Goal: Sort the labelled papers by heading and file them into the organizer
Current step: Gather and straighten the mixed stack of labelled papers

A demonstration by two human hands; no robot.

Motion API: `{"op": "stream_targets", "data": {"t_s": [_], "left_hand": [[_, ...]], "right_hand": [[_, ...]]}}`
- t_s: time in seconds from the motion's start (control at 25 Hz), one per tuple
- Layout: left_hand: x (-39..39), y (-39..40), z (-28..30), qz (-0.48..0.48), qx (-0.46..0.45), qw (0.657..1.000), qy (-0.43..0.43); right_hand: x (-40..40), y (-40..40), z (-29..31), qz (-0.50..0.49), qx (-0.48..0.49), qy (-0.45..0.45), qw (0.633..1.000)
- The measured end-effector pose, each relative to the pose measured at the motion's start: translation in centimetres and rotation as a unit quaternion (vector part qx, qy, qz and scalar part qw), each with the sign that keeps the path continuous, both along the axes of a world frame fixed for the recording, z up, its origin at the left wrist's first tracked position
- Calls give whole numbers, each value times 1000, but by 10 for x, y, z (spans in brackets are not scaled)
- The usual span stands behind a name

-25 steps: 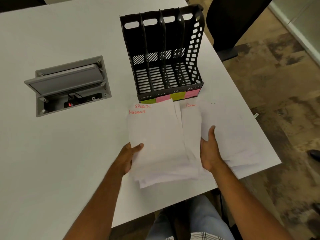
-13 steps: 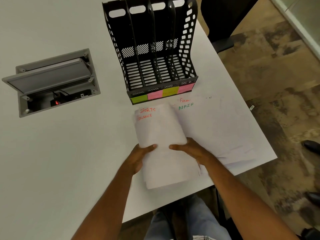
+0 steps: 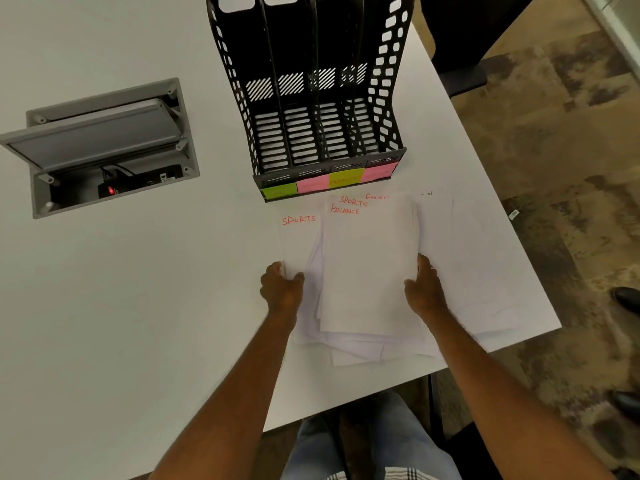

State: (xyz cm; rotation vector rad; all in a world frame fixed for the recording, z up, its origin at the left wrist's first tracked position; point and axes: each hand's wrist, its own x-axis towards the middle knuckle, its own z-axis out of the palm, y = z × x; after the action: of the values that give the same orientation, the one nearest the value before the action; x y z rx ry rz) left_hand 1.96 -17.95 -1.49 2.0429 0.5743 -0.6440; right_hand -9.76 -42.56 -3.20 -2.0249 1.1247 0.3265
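Here, a loose pile of white paper sheets with red handwritten headings (image 3: 367, 271) lies on the flat white table (image 3: 121, 306), just in front of the black slotted plastic four-bay file organizer (image 3: 311, 98). The left hand (image 3: 281, 291) pinches the lower edge of a single white sheet headed SPORTS (image 3: 298, 240), thumb on top, fingers curled beneath; this sheet sits fanned out to the left of the pile. The right hand (image 3: 426, 292) grips the right edge of the top sheet headed FINANCE (image 3: 369, 268), thumb on the paper, the other fingers hidden under it. Behind that sheet, another SPORTS heading and part of a second FINANCE heading peek out (the rest of each is covered). More white sheets (image 3: 478, 265) spread toward the table's right edge. The organizer stands upright, all bays unfilled, with green, pink, yellow and pink sticky labels (image 3: 329, 181) along its front lip. A grey recessed cable box with its lid raised (image 3: 100, 147) sits well to the left.
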Motion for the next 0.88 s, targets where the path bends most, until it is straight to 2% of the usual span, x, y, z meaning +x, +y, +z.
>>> {"op": "stream_targets", "data": {"t_s": [0.12,0.24,0.4,0.48,0.52,0.64,0.72,0.8,0.88], "left_hand": [[6,-4,-3,29,-75,996,39],[10,-7,-1,-34,-81,993,72],[7,-16,-3,-117,-98,984,88],[6,-15,-7,-100,-113,985,83],[5,-13,-9,-85,-115,986,82],[3,-8,-16,-55,-112,989,80],[1,-7,-17,-38,-120,989,78],[-1,-9,-17,-29,-136,987,83],[-4,-12,-17,-30,-157,983,88]], "right_hand": [[-3,6,-5,-15,12,-33,999],[1,7,-6,-33,33,-39,998],[4,22,-7,63,45,-13,997],[5,27,-7,113,37,-31,992],[5,26,-6,109,30,-45,993],[-2,1,-1,-22,-87,-77,993],[-8,-23,1,-113,-136,-42,983],[-13,-41,-1,-119,-124,11,985],[-13,-52,-4,-112,-69,23,991]]}}
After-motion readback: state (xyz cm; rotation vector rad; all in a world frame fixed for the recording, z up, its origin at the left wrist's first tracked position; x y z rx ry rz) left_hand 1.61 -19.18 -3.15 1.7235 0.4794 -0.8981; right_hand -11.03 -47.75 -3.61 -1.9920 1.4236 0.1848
